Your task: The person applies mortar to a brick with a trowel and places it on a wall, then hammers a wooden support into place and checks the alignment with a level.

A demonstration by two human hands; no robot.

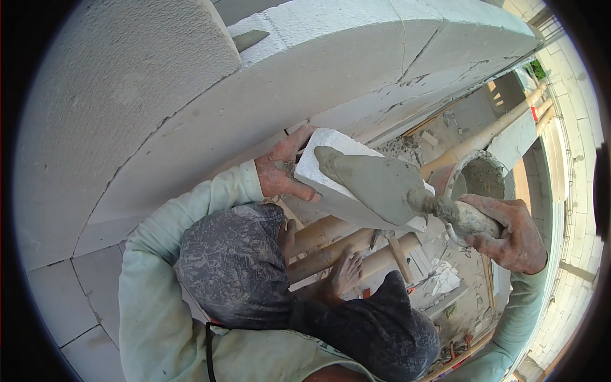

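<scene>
My left hand (286, 165) grips the left end of a white aerated block (344, 201) in front of the curved wall. My right hand (509, 232) is closed on the mortar-crusted handle of a trowel (379, 184), whose grey, mortar-coated blade lies over the block's top face and hides much of it. Behind the trowel, to the right, is a round bucket (457, 167) with grey mortar inside. My bare foot (344, 274) rests on bamboo poles below the block.
A curved block wall (331, 57) runs across the top, with a rough block section (127, 95) at upper left. Bamboo scaffold poles (318, 258) cross below me. Far down lies a floor with rubble, boards and scraps (439, 280). More block walling (566, 95) stands at the right.
</scene>
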